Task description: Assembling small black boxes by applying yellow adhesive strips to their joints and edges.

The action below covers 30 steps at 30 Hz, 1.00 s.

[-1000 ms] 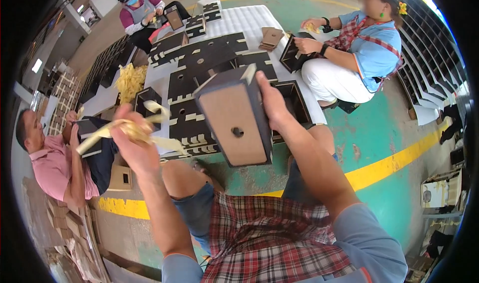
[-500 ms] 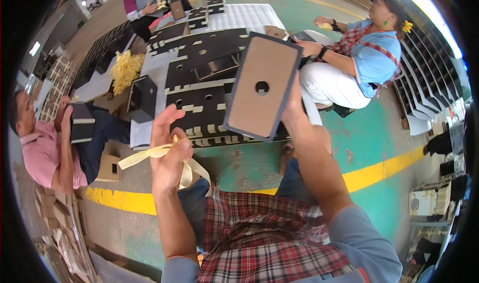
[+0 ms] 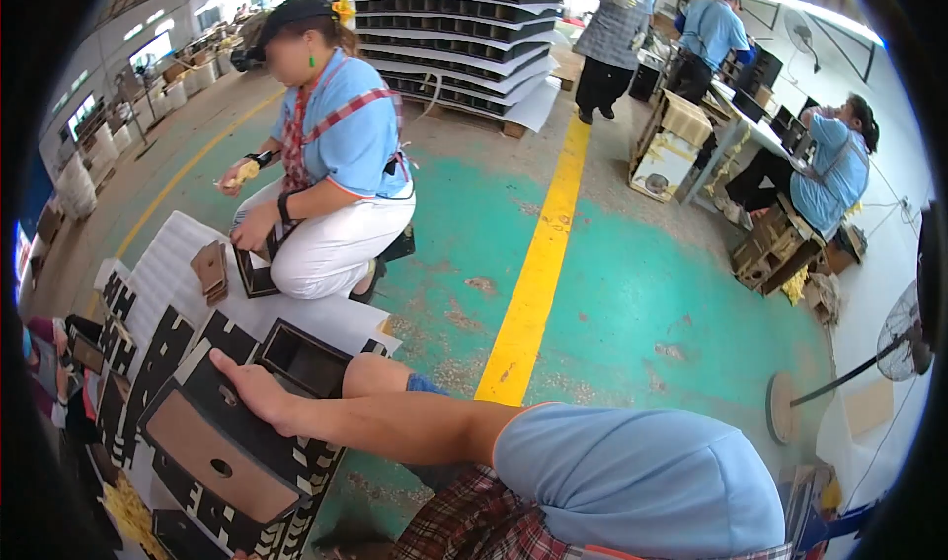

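Observation:
My right hand (image 3: 255,390) is closed on a black box (image 3: 188,432), whose brown front panel has a round hole in it. The box tilts above several black pieces with pale notched edges (image 3: 153,362) laid out together. Just beyond my right wrist sits an open black box frame (image 3: 306,362), hollow inside. My left hand is out of view, and so is the yellow ribbon it held.
A co-worker (image 3: 341,165) in a blue shirt sits across, holding yellow material (image 3: 237,173) near small brown panels (image 3: 209,272). Behind stands a tall layered stack of black boxes (image 3: 454,46). A fan (image 3: 899,348) stands at right; other people work farther back.
The view has swung far to the right. My right hand still has the box, now tilted lower over the black pieces. My left hand, with its yellow ribbon, has left the view.

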Each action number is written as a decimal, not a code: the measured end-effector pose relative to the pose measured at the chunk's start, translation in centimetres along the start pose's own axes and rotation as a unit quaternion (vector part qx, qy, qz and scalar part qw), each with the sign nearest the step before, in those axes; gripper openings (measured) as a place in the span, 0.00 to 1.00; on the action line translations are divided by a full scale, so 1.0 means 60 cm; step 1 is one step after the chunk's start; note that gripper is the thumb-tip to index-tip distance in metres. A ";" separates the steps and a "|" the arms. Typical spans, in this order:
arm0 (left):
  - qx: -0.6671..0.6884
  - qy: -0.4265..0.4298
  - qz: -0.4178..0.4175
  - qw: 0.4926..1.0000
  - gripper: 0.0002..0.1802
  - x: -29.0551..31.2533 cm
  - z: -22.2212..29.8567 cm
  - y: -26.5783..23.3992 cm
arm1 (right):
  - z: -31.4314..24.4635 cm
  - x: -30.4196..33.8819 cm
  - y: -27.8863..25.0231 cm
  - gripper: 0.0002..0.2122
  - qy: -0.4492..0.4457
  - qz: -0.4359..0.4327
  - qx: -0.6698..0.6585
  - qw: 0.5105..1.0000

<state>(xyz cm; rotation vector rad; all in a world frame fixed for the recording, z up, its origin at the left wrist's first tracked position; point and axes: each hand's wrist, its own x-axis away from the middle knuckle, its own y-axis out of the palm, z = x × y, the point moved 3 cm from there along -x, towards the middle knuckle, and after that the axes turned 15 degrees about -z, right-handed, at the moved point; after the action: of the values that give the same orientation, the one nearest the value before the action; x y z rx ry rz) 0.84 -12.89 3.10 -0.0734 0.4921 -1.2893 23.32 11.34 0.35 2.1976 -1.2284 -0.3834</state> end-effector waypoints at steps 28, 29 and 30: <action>0.030 -0.250 -0.176 0.952 0.30 -0.032 0.104 0.098 | 0.026 -0.008 0.025 0.34 0.003 0.003 0.062 0.998; -0.055 -0.221 -0.201 0.953 0.30 -0.036 0.107 0.099 | 0.029 -0.006 0.028 0.34 0.005 0.006 0.061 0.998; -0.010 -0.180 -0.201 0.963 0.32 -0.034 0.079 0.103 | 0.029 -0.008 0.030 0.33 -0.013 -0.006 0.065 0.998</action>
<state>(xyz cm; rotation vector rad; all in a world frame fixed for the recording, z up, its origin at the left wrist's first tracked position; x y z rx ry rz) 7.85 -10.25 5.98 -0.4365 0.1793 -1.6260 20.97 10.38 0.11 2.3184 -1.2874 -0.3467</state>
